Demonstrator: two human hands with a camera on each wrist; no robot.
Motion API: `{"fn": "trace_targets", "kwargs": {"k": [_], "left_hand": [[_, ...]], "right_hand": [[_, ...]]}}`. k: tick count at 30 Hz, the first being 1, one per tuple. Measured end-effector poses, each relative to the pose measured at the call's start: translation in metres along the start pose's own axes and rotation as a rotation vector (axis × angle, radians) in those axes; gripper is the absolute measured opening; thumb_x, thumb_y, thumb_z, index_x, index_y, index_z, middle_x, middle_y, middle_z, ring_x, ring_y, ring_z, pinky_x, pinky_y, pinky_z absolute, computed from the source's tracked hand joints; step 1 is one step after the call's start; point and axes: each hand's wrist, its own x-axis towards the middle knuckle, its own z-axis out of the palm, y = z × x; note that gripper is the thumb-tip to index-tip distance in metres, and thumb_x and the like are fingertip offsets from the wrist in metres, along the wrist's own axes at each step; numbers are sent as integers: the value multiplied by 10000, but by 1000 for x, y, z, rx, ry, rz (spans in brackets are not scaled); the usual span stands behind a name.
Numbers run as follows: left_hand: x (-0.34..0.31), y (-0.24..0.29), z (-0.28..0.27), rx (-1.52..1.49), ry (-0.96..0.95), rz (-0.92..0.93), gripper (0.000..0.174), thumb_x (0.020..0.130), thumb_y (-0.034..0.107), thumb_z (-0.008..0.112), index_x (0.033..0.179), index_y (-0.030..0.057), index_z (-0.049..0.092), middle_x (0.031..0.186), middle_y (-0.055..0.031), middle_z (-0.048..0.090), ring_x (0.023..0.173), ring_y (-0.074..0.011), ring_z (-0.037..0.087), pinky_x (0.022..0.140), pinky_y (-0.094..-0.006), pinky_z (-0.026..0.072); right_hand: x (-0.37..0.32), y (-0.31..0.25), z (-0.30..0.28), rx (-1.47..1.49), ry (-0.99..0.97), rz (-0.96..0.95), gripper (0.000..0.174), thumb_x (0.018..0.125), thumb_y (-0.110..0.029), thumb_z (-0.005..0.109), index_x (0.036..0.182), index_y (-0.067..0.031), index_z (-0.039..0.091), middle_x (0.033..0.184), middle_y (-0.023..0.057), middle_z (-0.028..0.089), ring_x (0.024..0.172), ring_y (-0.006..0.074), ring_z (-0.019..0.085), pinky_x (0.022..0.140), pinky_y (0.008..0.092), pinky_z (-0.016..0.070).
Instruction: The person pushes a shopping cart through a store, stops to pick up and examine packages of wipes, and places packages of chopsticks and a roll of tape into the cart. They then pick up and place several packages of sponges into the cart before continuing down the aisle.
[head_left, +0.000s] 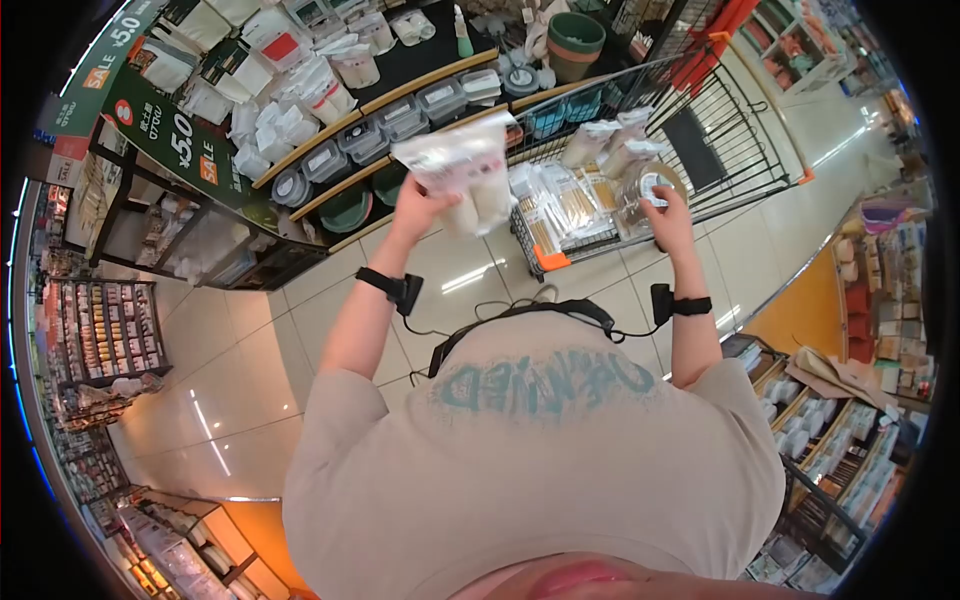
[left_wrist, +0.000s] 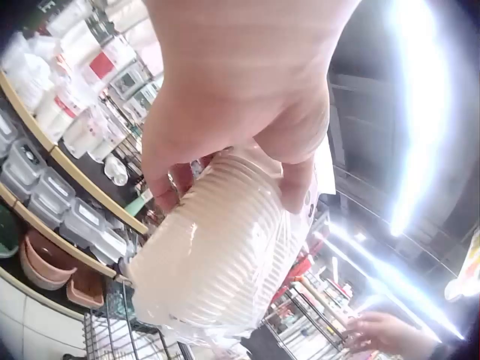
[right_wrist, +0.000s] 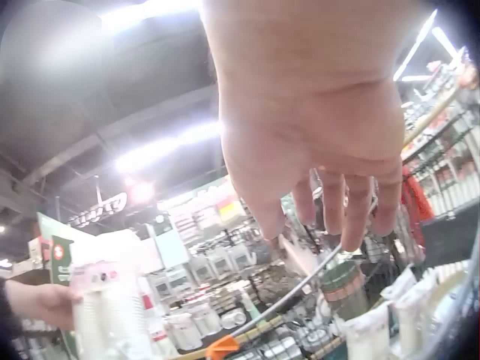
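Note:
My left hand (head_left: 418,212) grips a clear plastic pack of stacked white disposable cups (head_left: 482,185), held up between the shelf and the shopping cart. In the left wrist view, the thumb and fingers reach round the ribbed stack (left_wrist: 217,247). Over the cart (head_left: 552,262), my right hand (head_left: 674,222) hovers with loosely bent fingers close to a round item with a white label (head_left: 650,187). The right wrist view shows its fingers (right_wrist: 356,214) hanging down with nothing between them. Flat clear packs (head_left: 565,205) and several wrapped cup packs (head_left: 590,143) lie in the cart.
Ahead, a tiered shelf holds clear lidded food boxes (head_left: 442,98) and bagged cups (head_left: 322,85), with green sale signs (head_left: 185,150) on the left. Green and terracotta pots (head_left: 575,45) stand near the cart's far side. More stocked shelves (head_left: 830,440) are on the right.

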Motion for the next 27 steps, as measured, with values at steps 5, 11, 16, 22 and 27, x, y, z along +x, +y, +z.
{"fn": "trace_targets", "kwargs": {"k": [5, 11, 16, 22, 27], "left_hand": [[28, 30, -32, -94, 116, 49, 601, 715, -15, 814, 1255, 28, 553, 1217, -63, 652, 1107, -193, 616, 997, -337, 458], [54, 55, -50, -2, 321, -52, 531, 737, -34, 774, 1226, 35, 579, 1172, -64, 668, 1089, -203, 628, 949, -349, 480], [101, 50, -85, 101, 364, -41, 539, 709, -49, 738, 1218, 31, 580, 1139, -70, 665, 1067, -219, 624, 918, -345, 477], [183, 41, -133, 228, 383, 52, 560, 691, -38, 718, 1225, 29, 562, 1148, -60, 653, 1067, -243, 610, 933, -351, 456], [267, 13, -194, 337, 519, -57, 570, 661, -51, 756, 1206, 14, 601, 1152, -97, 680, 1056, -251, 637, 924, -363, 479]], "right_hand": [[29, 91, 2, 209, 21, 474, 526, 865, -373, 731, 1226, -18, 586, 1079, 112, 694, 854, 179, 671, 690, 310, 506], [23, 124, -2, 545, -16, 708, 570, 901, -411, 688, 1303, -46, 513, 1111, 80, 665, 820, 157, 659, 630, 265, 469], [10, 154, -10, 821, 14, 776, 535, 902, -436, 691, 1240, -59, 519, 952, 59, 618, 736, 134, 619, 615, 266, 462], [-6, 180, 10, 650, 72, 857, 576, 877, -420, 740, 1212, -22, 493, 873, 36, 561, 661, 111, 576, 494, 209, 407], [-16, 146, 45, 505, 133, 976, 766, 831, -490, 770, 1311, -27, 393, 940, 73, 601, 685, 147, 595, 495, 252, 426]]}}
